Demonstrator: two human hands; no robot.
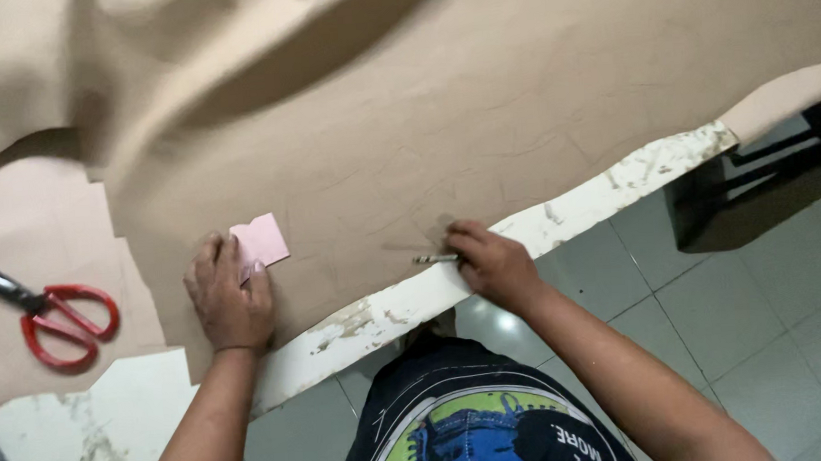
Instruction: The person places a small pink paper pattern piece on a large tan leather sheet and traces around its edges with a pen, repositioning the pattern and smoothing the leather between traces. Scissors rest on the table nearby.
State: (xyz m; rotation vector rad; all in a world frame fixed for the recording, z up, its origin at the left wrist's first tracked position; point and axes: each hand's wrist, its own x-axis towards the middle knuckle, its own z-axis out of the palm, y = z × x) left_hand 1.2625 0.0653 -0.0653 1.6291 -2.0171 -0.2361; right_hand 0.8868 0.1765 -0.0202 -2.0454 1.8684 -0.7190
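My left hand (229,297) lies flat on a large tan sheet of leather-like material (479,112), its fingers pressing down a small pink card template (261,241). My right hand (490,262) is closed on a thin pen-like marker (434,258) whose tip points left, resting on the tan sheet near the table's front edge. The template sits about a hand's width to the left of the marker tip.
Red-handled scissors (50,314) lie at the left on another tan piece. The white, worn table edge (406,307) runs diagonally across the view. A dark stool or frame (759,190) stands on the grey tiled floor (778,331) at the right.
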